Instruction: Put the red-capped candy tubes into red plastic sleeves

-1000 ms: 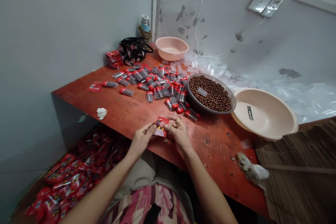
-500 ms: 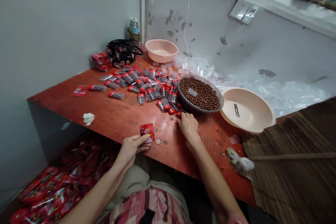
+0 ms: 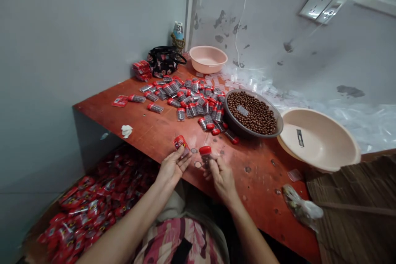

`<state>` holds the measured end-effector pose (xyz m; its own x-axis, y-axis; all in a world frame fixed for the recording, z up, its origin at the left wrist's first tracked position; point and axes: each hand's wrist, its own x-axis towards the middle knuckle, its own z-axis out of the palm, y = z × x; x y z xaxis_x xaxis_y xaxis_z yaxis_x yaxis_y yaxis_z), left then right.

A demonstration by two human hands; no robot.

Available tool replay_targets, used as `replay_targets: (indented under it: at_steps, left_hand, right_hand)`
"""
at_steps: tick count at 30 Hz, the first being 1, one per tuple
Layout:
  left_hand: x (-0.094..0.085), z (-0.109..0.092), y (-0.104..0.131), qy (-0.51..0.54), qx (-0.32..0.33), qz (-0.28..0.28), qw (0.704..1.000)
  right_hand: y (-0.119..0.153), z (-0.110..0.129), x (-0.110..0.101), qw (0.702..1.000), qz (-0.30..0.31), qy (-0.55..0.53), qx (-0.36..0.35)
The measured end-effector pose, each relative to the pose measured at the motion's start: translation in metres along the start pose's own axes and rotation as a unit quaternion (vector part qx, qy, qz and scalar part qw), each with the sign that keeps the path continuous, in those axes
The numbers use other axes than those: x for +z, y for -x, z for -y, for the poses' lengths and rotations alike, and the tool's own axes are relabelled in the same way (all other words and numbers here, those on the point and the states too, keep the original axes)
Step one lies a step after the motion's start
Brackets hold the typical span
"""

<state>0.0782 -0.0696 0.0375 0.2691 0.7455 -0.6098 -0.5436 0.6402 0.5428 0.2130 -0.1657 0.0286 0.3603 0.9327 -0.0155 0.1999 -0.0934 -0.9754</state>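
Near the table's front edge, my left hand pinches a small red printed packet between thumb and fingers. Just to its right, my right hand grips a clear container with a red cap, cap upward and dark balls inside. The two held items are close but apart. Beyond them lies a pile of similar red-capped containers. To the pile's right stands a grey bowl full of brown balls, with a small clear piece on top.
A pink basin stands at the back, a cream basin at the right. Cardboard and a knotted plastic bag are at the right front. White tissue lies left. Many red packets fill the space below the table.
My right hand has come back from beside the grey bowl with a red-capped container. The packet in my left hand is now tilted and looks curved. The view has shifted left.
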Motion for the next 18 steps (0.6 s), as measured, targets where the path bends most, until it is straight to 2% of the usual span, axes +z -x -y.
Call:
replay_targets:
  at_steps: [2, 5, 10, 14, 18]
  left_hand:
    - [0.002, 0.002, 0.000, 0.012, -0.002, 0.003, 1.000]
    - [0.006, 0.005, 0.003, 0.027, -0.004, 0.011, 1.000]
    - [0.015, 0.009, 0.010, 0.021, 0.000, 0.046, 0.999]
    - [0.014, 0.011, 0.012, 0.006, 0.015, 0.061, 0.998]
    - [0.010, 0.011, 0.012, -0.060, 0.031, 0.127, 0.990]
  right_hand:
    - [0.015, 0.002, 0.019, 0.999, -0.010, -0.042, 0.011]
    - [0.021, 0.000, 0.035, 0.999, -0.028, -0.031, 0.006]
    - [0.016, -0.005, 0.038, 0.999, -0.036, -0.017, 0.002]
    - [0.016, -0.005, 0.039, 0.999, -0.031, -0.028, 0.008]
    - [0.015, -0.005, 0.041, 0.994, -0.001, -0.103, 0.031]
